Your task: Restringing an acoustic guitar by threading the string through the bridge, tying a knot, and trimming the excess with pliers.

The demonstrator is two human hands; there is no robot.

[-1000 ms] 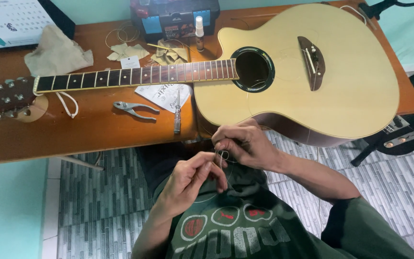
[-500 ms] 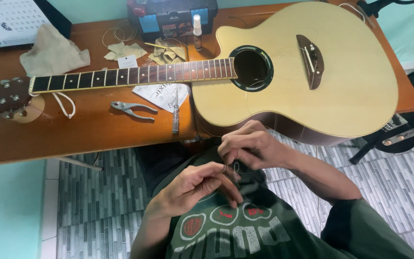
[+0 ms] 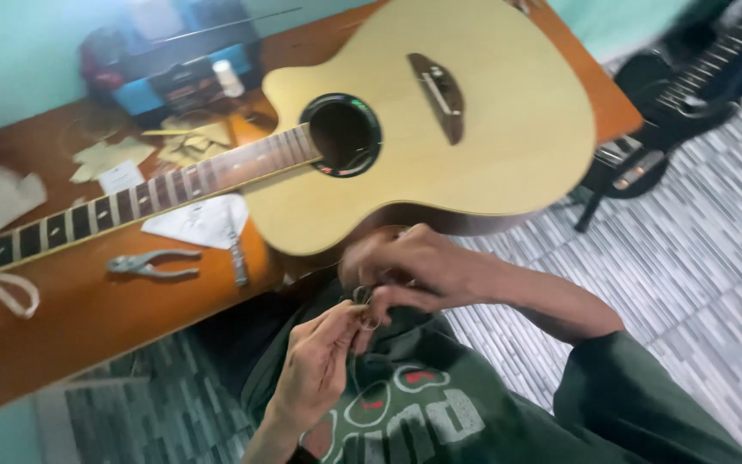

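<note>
Both hands met over the person's lap, just below the acoustic guitar [image 3: 440, 146] lying on the wooden surface [image 3: 88, 331]; the left hand [image 3: 319, 369] and right hand [image 3: 410, 271] pinched a small coiled guitar string [image 3: 364, 299] between closed fingertips; pliers [image 3: 149, 264] lay near the neck.

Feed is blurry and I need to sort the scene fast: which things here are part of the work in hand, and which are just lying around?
In hand:
left hand and right hand, pinching a small coiled wire, likely a string
acoustic guitar on the table

Lying about:
pliers
white paper
paper scraps
blue box
dark guitar on the floor
</note>
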